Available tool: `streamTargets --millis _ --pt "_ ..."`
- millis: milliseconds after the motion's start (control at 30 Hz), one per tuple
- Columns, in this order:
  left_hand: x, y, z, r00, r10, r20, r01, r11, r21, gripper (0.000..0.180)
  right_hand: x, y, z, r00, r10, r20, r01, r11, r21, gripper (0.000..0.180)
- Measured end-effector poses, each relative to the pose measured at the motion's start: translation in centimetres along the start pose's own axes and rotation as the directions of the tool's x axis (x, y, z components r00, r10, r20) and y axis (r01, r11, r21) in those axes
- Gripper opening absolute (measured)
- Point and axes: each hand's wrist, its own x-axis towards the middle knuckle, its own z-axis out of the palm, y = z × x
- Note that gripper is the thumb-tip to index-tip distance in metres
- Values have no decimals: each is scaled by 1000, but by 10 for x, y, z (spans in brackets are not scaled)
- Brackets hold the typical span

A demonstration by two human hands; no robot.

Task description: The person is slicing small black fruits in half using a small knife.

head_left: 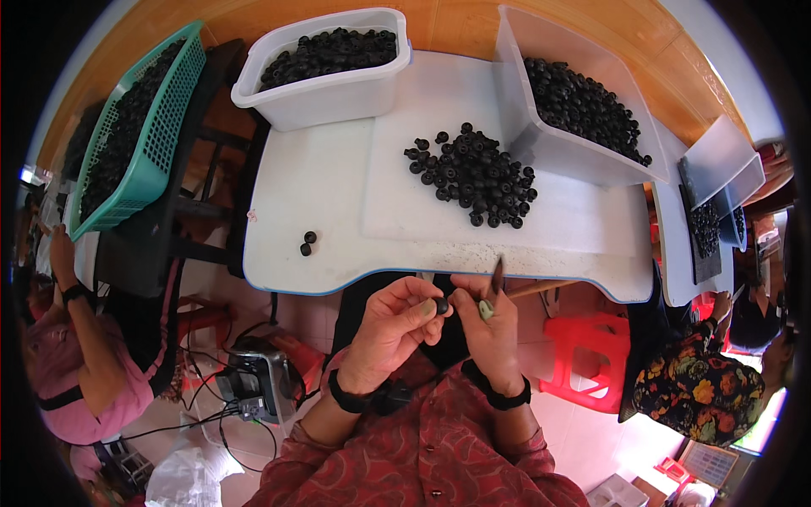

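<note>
Just off the table's near edge, my left hand (390,328) pinches a small round black part (441,306) between thumb and fingertips. Close beside it on the right, my right hand (492,338) is closed around a small knife (498,275). Its dark blade points up and away from me, and a pale green handle end shows by the thumb. The right fingertips are near the black part; whether they touch it I cannot tell. Beyond my hands, a loose pile of similar black parts (477,179) lies on the white table (329,194).
A white tub (329,91) and a clear bin (583,152), both holding black parts, stand at the table's back. Two loose parts (307,243) lie left. A green basket (156,160) is farther left. A red stool (587,359) stands right; people sit at both sides.
</note>
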Motion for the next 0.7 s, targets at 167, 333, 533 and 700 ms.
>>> streamTargets --millis 167,333,533,700 --pt "0 -2 -1 998 36 -43 -36 999 7 14 -2 -42 -6 974 115 197 -194 870 454 6" --pt "1 0 0 999 30 -25 -30 999 28 12 -3 -23 0 989 41 140 -103 876 472 1" --pt "2 3 -1 1000 20 24 -22 997 78 12 4 -27 -9 963 147 227 -249 812 528 5" --pt "5 10 8 1000 19 -4 -18 989 144 11 5 -23 -5 931 249 266 -358 758 546 14"
